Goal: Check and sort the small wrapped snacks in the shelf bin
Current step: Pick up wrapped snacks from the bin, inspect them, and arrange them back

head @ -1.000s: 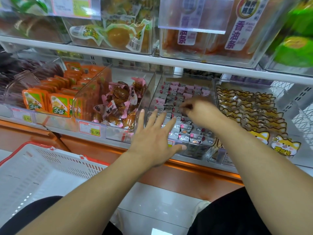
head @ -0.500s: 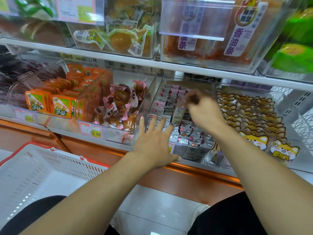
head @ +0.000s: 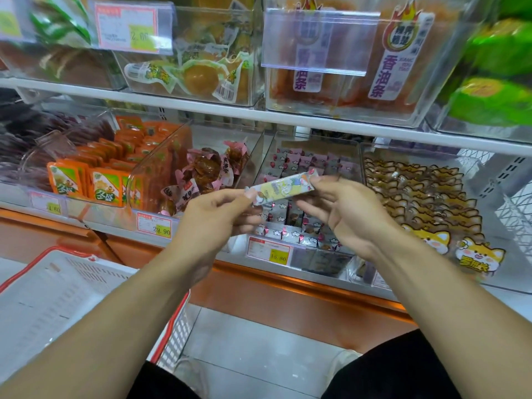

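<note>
Overhead, white shelf (head: pixel 288 118), clear bin (head: pixel 313 145), left hand (head: pixel 218 214) and right hand (head: pixel 345 208) pinching snack stick (head: pixel 283 186)

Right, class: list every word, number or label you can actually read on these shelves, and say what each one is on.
"29.90": price tag under the brown wrapped snacks.
"香油条": label on the upper clear bin.
"多盛": orange packets.
Price tag under the small wrapped snacks: seems "15.80", blurred.
Upper price tag: seems "2.00", blurred.
Stick pack held by both hands: print unreadable.
</note>
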A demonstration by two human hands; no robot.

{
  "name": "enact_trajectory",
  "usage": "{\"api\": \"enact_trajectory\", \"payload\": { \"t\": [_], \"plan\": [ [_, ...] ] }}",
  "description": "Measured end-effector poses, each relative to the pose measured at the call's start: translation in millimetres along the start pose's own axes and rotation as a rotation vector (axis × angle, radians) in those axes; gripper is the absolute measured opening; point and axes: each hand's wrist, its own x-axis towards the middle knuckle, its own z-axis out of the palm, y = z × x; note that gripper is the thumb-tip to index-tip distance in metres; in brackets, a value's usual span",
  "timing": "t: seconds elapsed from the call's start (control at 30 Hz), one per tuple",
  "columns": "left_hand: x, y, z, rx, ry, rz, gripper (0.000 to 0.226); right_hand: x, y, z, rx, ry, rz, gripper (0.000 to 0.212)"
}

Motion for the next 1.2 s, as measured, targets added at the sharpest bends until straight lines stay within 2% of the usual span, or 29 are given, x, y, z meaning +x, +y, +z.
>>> {"api": "enact_trajectory", "payload": {
  "t": [0.1, 0.3, 0.43, 0.57, 0.63, 0.73, 0.8, 0.9, 1.03, 1.2],
  "plan": [
    [4, -3, -7, -0.02, 0.063, -0.027, 0.018, 0, -3, -4, -0.02, -0.028, 0.037, 0.013],
    [4, -8, -18, 0.082, 0.074, 0.028, 0.019, 2, 0, -4, -0.004, -0.018, 0.066, 0.014],
    [2, -8, -21, 0.046, 0.078, 0.019, 0.016, 1, 1, -5, -0.011, -0.096, 0.087, 0.008],
    [2, -7, -21, -0.033, 0.061, 0.011, 0.006, -1, -3, -10, -0.078, -0.196, 0.033, 0.015],
    [3, -6, -20, -0.132, 0.069, -0.016, 0.009, -4, -6, -13, -0.235, -0.283, -0.068, 0.01],
    [4, -1, -19, -0.297, 0.049, -0.072, 0.019, -8, -6, -17, -0.795, -0.335, -0.346, 0.009],
    [4, 3, -20, -0.364, 0.029, -0.091, 0.03, -9, -2, -17, -1.007, -0.347, -0.475, 0.012],
    [4, 7, -22, -0.509, -0.011, -0.108, 0.039, -9, 3, -14, -1.133, -0.355, -0.629, 0.013],
    [1, 8, -21, -0.535, -0.048, -0.08, 0.017, -10, 4, -11, -1.24, -0.342, -0.683, 0.017],
    [-3, 7, -18, -0.398, -0.035, -0.056, 0.051, -9, 6, -8, -1.234, -0.354, -0.689, 0.017]
  ]
}}
